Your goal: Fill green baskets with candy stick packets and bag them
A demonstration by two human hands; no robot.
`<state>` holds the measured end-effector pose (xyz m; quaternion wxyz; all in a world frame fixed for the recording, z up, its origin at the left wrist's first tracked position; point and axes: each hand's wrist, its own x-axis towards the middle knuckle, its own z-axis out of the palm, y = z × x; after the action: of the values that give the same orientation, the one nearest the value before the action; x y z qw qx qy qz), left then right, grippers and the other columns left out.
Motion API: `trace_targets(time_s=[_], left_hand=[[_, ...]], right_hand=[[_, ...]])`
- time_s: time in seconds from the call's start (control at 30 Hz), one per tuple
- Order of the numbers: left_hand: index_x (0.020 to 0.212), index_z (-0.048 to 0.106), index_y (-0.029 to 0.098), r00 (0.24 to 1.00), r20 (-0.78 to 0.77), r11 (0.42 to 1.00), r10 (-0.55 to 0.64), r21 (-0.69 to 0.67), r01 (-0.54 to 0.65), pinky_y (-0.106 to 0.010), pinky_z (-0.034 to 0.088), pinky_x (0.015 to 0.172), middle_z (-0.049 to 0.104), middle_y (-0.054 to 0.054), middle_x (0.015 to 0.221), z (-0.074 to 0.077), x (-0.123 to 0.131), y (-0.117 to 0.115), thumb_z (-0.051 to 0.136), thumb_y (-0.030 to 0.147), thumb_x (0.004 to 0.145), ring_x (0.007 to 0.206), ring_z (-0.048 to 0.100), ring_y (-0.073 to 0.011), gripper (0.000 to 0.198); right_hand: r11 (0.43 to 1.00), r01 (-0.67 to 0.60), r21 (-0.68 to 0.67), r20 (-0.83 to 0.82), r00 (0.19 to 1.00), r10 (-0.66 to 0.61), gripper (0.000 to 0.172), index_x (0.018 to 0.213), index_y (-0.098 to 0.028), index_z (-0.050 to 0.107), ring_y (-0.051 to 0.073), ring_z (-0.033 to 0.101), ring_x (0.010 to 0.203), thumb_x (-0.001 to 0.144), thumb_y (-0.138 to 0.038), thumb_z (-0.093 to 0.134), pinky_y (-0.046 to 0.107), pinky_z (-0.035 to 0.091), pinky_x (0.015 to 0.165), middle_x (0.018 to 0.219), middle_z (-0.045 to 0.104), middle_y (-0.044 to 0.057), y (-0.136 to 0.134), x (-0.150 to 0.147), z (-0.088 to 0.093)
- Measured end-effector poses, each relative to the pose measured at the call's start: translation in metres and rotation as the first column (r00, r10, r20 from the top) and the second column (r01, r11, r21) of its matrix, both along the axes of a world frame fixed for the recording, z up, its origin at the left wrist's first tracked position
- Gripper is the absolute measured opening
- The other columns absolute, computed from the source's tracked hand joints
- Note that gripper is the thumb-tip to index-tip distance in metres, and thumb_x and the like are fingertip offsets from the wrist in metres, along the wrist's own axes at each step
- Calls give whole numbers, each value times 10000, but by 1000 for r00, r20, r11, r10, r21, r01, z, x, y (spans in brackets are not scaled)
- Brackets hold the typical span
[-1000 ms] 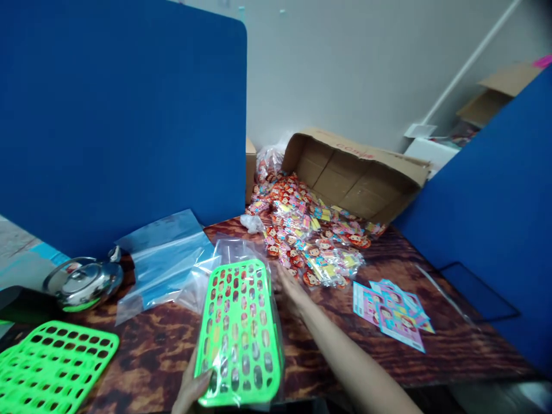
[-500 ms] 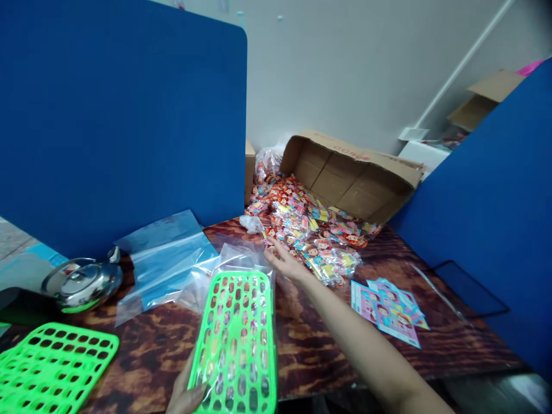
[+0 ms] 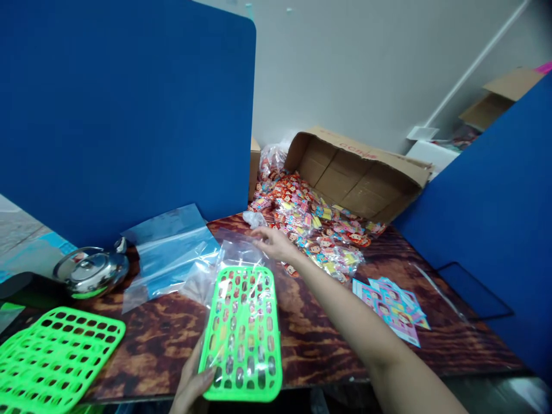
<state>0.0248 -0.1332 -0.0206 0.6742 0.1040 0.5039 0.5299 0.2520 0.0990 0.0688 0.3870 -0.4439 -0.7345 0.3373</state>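
Observation:
My left hand (image 3: pixel 193 376) grips the lower left of a bright green plastic basket (image 3: pixel 242 333) with rows of oval holes, its thumb on top. The basket sits inside a clear plastic bag (image 3: pixel 241 253), and colourful small packets show through the holes. At the far end of the bag, my right hand (image 3: pixel 276 244) has its fingers closed at the bag's upper edge; the fingertips are partly blurred. Just beyond it lies a heap of small cartoon-printed packets (image 3: pixel 302 215) in clear wrap.
A tipped cardboard box (image 3: pixel 357 178) stands behind the heap. Printed cards (image 3: pixel 394 310) lie at right, flat clear bags (image 3: pixel 176 253) at left. More green baskets (image 3: pixel 64 356) and a metal lid (image 3: pixel 90 270) are on the left. Blue partitions (image 3: pixel 129 115) flank the table.
My right hand has moved from the edge of the packet heap left to the bag's upper edge. The basket has moved slightly, and the camera view has shifted a little.

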Motion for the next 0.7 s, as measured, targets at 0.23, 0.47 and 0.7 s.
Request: trace_targets(time_s=[0.23,0.47,0.7], left_hand=[[1369,387,253,994,109,992,-31,124,17,-396,489,916,634,-72,1193,33,7,16,689,338,714,1067,604,-286,727],[1387,341,274,989,4,960,-148,242,142,-387,475,924,530,-67,1326,51,16,47,582,383,827,1129,557,-254,619],[1354,375,210,830,-505,840,-237,323,437,-379,343,1055,504,-102,1340,30,10,40,665,349,769,1230,465,-247,667]], right_hand=[[990,-71,-122,-309,951,30,755,1411,-266,310,249,485,1188,777,-585,566,415,421,953,1359,435,109,-84,17,-16],[983,-35,-180,-1,999,35,971,1452,-217,214,298,287,1343,660,-360,757,473,257,1083,1473,289,133,-167,-1,-55],[982,33,-187,-32,999,-40,756,1392,-229,326,240,547,1124,730,-227,694,368,441,957,1291,528,94,-157,-3,-68]])
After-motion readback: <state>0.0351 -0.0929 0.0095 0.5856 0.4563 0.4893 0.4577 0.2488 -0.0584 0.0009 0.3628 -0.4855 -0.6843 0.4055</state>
